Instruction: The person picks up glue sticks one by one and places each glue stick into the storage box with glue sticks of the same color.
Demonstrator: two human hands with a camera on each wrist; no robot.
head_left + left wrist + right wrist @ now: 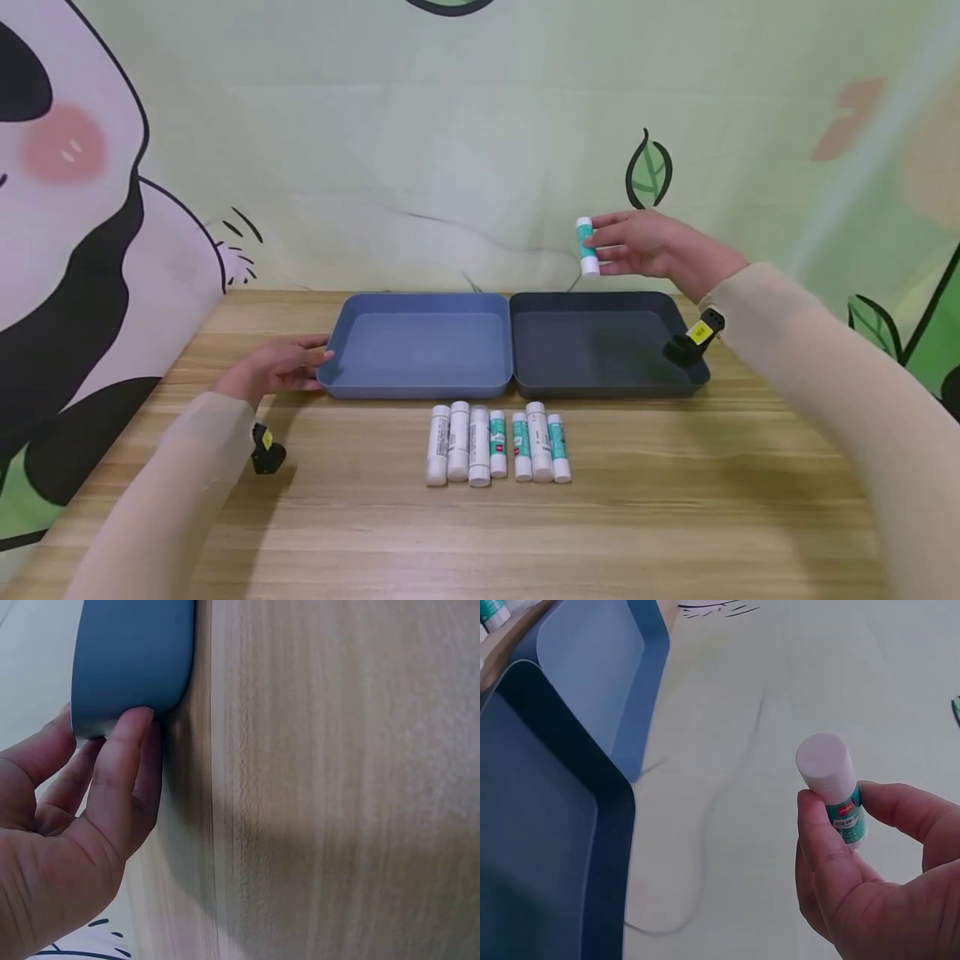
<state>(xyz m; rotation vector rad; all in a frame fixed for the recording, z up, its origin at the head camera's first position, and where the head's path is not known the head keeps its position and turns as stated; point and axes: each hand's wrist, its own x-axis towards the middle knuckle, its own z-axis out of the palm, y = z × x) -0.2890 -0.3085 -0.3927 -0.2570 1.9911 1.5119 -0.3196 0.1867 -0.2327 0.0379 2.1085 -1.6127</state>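
My right hand is raised over the far edge of the dark grey tray. Between thumb and fingers it pinches a small glue stick with a white cap and a teal label, held nearly upright. My left hand is at the left end of the blue tray, its fingertips touching the outer wall and rim in the left wrist view. Several glue sticks stand out in a row in front of the trays: larger white ones and smaller teal-labelled ones.
The two shallow trays lie side by side on a wooden table. Behind them hangs a pale green cloth printed with a panda and leaves. Each wrist wears a small black camera.
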